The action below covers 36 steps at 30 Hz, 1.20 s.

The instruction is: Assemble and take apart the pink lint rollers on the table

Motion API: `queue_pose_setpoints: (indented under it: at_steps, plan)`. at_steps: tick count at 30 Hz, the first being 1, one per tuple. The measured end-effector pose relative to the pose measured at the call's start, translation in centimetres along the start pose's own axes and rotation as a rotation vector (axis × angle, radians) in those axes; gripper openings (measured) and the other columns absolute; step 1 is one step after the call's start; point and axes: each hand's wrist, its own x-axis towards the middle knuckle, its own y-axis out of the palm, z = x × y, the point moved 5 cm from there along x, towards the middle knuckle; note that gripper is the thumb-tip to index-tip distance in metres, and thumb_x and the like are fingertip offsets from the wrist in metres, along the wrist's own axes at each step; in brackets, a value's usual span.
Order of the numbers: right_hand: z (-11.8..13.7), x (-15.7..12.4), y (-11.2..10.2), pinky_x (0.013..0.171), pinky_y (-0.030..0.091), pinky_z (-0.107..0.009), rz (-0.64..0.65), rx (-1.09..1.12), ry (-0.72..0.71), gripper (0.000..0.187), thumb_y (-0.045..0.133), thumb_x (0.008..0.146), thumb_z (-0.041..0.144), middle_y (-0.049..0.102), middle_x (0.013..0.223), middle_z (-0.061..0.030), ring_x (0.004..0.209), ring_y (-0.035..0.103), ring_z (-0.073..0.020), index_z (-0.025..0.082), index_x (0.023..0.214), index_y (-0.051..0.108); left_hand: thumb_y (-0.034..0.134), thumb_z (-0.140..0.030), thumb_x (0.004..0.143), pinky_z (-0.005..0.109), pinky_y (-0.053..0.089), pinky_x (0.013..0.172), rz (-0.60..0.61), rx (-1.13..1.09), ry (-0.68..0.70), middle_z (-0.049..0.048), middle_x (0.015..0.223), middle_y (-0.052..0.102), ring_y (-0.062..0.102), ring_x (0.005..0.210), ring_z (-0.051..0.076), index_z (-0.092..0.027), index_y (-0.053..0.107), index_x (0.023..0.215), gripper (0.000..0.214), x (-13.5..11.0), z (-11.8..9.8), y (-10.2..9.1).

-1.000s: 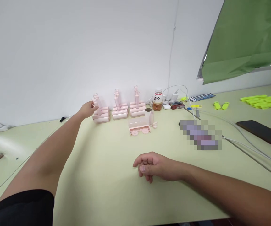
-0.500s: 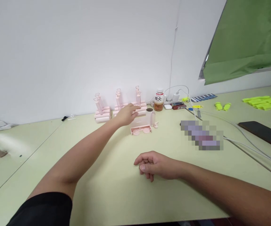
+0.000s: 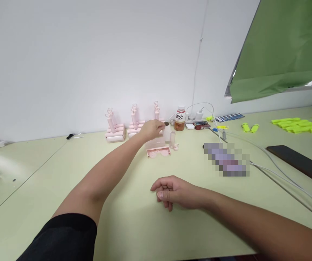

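Note:
My left hand [image 3: 152, 129] reaches to the back of the table, its fingertips closed at the top rim of an upright white paper roll [image 3: 168, 135] with a dark hollow core. Beside the roll stands a slim pale-pink cylinder [image 3: 172, 139], and a small pink piece [image 3: 176, 147] lies by it. In front of the roll is an open pink case [image 3: 158, 152] with two round shapes in its front. Nearer to me, my right hand [image 3: 172, 192] rests on the table, fingers loosely curled and apart, holding nothing.
Pink boxes [image 3: 115, 137] with upright loop-topped sticks line the wall, partly hidden by my left hand. A labelled bottle [image 3: 180, 119] stands right of them. Further right are a blurred-out object [image 3: 225, 159], white cables [image 3: 278, 172], a dark flat slab [image 3: 298, 163] and yellow-green pieces [image 3: 294, 125].
My left hand has moved right, from above the pink boxes to the roll's rim, and its fingers have closed there. My right hand has stayed in place; the view has shifted slightly.

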Motion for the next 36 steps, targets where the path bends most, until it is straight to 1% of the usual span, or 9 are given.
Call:
queue_pose_setpoints:
  at_steps: [4,7,10,13,19,22,27,31,36]
  plan:
    - [0.7,0.2,-0.7,0.055,0.051,-0.027,-0.135,0.087,-0.049,0.041,0.069,0.082,0.046,0.059,0.082,-0.0003,0.059,0.057,-0.0097,0.016,0.109,0.059,0.047,-0.027,0.095,0.032,0.048,0.088,-0.195,-0.087,-0.058,0.0078,0.106,0.071,0.065,0.098,0.021,-0.019,0.073,0.106,0.029,-1.9,-0.3,-3.7]
    - [1.4,0.1,-1.9,0.054,0.053,-0.028,-0.326,0.165,-0.118,0.052,0.069,0.082,0.045,0.059,0.088,-0.001,0.059,0.057,-0.0101,0.02,0.124,0.052,0.055,-0.033,0.091,0.031,0.053,0.08,-0.38,-0.458,-0.153,0.0045,0.09,0.073,0.067,0.087,0.019,-0.019,0.073,0.102,0.026,-5.4,-1.0,-5.3]
    - [2.0,-0.1,-3.1,0.055,0.054,-0.029,-0.488,0.228,-0.186,0.061,0.07,0.081,0.044,0.058,0.099,-0.0024,0.063,0.059,-0.0113,0.027,0.133,0.043,0.063,-0.045,0.084,0.029,0.055,0.063,-0.406,-0.804,-0.326,0.0046,0.084,0.071,0.068,0.077,0.019,-0.017,0.073,0.101,0.034,-10.0,-2.1,-4.6]
    - [2.7,-0.4,-4.0,0.055,0.054,-0.03,-0.589,0.18,-0.237,0.064,0.072,0.077,0.045,0.058,0.103,-0.0032,0.066,0.059,-0.0128,0.028,0.132,0.043,0.068,-0.048,0.08,0.027,0.056,0.058,-0.311,-1.004,-0.463,0.0056,0.081,0.07,0.068,0.076,0.019,-0.016,0.073,0.101,0.039,-14.2,-3.3,-2.6]
    - [5.5,-2.4,-8.4,0.068,0.046,-0.035,-0.84,-0.711,-0.272,0.03,0.066,0.072,0.029,0.066,0.091,-0.0049,0.073,0.058,-0.0197,0.021,0.101,0.068,0.073,-0.05,0.073,0.024,0.054,0.052,-0.361,-1.14,-0.66,0.0087,0.096,0.071,0.065,0.07,0.015,-0.015,0.072,0.098,0.043,-18.4,-1.8,-0.5]
    - [6.0,-3.5,-12.2,0.074,0.045,-0.037,-1.065,-0.873,-0.274,0.028,0.062,0.073,0.03,0.067,0.097,-0.0097,0.084,0.059,-0.0245,0.018,0.096,0.07,0.073,-0.048,0.071,0.023,0.052,0.05,-0.373,-1.167,-0.723,0.0089,0.099,0.07,0.064,0.068,0.013,-0.015,0.071,0.097,0.042,-18.8,-0.7,-0.1]
    - [4.2,-2.5,-14.8,0.059,0.042,-0.03,-0.97,-0.76,-0.253,0.032,0.054,0.08,0.037,0.066,0.074,-0.004,0.061,0.054,-0.017,0.015,0.096,0.07,0.075,-0.047,0.07,0.023,0.051,0.049,-0.375,-1.182,-0.738,0.0083,0.098,0.07,0.062,0.065,0.012,-0.015,0.07,0.096,0.041,-18.9,-0.2,0.3]
    - [3.3,-1.1,-13.5,0.056,0.04,-0.027,-0.793,-0.751,-0.287,0.029,0.056,0.081,0.039,0.064,0.069,-0.0011,0.06,0.052,-0.0149,0.017,0.09,0.072,0.075,-0.048,0.069,0.023,0.051,0.049,-0.362,-1.199,-0.714,0.0088,0.098,0.07,0.062,0.064,0.012,-0.014,0.07,0.095,0.043,-18.9,-0.3,0.5]
    - [4.5,-1.1,-11.1,0.058,0.039,-0.026,-0.722,-0.77,-0.319,0.026,0.055,0.083,0.036,0.064,0.069,-0.0005,0.06,0.051,-0.014,0.017,0.087,0.072,0.076,-0.047,0.069,0.023,0.051,0.049,-0.364,-1.243,-0.721,0.009,0.099,0.07,0.062,0.064,0.012,-0.015,0.069,0.096,0.043,-18.9,-0.2,0.6]
